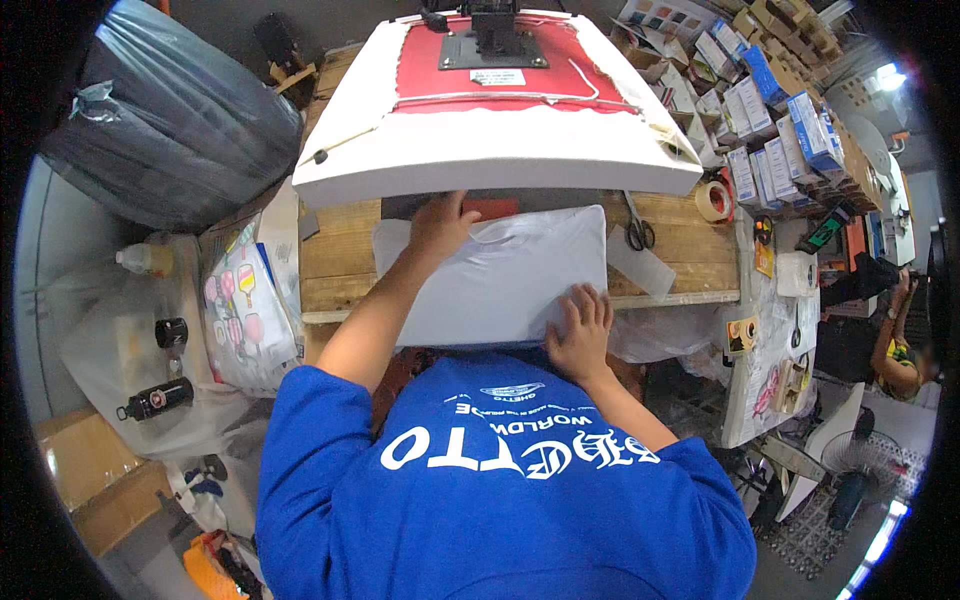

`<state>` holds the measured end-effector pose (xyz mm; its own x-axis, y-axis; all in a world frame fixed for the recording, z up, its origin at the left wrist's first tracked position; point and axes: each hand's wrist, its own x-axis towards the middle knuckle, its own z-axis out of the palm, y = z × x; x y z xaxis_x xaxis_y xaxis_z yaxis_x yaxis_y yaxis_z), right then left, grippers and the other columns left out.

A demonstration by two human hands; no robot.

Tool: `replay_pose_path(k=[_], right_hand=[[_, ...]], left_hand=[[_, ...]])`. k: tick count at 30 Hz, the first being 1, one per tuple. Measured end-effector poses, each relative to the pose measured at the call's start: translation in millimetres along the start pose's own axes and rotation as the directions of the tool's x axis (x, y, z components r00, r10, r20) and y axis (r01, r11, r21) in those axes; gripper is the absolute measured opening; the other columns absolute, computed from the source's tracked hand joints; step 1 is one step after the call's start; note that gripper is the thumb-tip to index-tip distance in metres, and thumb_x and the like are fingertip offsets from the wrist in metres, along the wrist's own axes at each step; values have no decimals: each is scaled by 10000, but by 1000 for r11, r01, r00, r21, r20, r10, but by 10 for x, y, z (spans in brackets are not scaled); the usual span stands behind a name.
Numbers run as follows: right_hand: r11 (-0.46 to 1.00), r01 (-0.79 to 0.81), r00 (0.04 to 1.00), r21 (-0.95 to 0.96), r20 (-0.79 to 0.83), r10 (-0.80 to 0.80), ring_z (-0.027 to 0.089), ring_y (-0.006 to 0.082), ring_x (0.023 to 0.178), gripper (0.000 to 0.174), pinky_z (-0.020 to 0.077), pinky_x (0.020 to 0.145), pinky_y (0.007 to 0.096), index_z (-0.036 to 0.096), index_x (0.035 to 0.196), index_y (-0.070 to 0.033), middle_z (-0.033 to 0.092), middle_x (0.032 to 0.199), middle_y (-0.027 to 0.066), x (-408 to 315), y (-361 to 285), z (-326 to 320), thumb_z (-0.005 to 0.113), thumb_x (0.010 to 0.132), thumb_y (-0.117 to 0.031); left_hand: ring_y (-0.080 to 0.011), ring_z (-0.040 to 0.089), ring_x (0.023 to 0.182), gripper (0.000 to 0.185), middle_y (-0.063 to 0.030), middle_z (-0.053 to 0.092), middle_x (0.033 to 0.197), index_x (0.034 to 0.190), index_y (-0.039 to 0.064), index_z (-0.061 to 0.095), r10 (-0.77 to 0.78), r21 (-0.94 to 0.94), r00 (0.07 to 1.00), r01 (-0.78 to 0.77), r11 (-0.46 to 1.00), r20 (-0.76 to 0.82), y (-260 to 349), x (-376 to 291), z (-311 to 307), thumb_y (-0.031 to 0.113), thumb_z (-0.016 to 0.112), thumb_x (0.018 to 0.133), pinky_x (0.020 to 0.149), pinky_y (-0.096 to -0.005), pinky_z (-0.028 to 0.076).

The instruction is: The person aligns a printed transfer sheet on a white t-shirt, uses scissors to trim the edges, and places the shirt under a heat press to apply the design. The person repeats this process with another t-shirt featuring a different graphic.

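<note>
A pale grey cloth lies smooth over a rectangular board in front of me, with a curved, collar-like fold near its far edge. My left hand rests at its far left part, thumb and index finger apart, beside that fold. The other left fingers are hard to make out. On the near right corner my right hand lies with its fingers spread on the cloth. Above the far edge hangs a thick press plate wrapped in white fabric, with a red back and a metal bracket.
The wooden table bears scissors, a translucent sheet and a tape roll. Stacked boxes stand at the right. A printed cloth and black bottle are at left. Another person is at far right.
</note>
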<state>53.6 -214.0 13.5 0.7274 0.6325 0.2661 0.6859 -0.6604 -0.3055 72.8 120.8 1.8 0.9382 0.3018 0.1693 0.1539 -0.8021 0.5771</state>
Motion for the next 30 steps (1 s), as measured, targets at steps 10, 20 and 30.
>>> replay_pose_path(k=[10,20,30], right_hand=[[940,-253,961,228,-56,272,505,411,1296,430,417,1095,457,559,1301,-28,551,1379,228,1079,911,224,683,902,-130],[785,-568,771,248,495,401,697,228,960,375,529,857,369,717,1111,-14,749,1011,154,1377,1463,-47,809,845,-263],[753,-356,877,554,475,65,643,176,818,172,529,782,323,679,917,-2,690,926,67,1143,1296,-1906,775,799,-81]], left_hand=[[-244,664,1003,597,-148,631,1099,1401,51,413,-399,-765,917,241,597,-24,-553,-163,-875,33,723,892,857,-385,582],[-216,653,974,417,-98,651,1187,1199,7,638,-419,-553,898,419,720,136,-1721,-967,-608,219,794,876,889,-374,533],[-137,575,847,200,-30,617,899,831,61,602,-89,-846,982,189,499,167,-513,-1280,-2210,120,792,807,840,-294,487]])
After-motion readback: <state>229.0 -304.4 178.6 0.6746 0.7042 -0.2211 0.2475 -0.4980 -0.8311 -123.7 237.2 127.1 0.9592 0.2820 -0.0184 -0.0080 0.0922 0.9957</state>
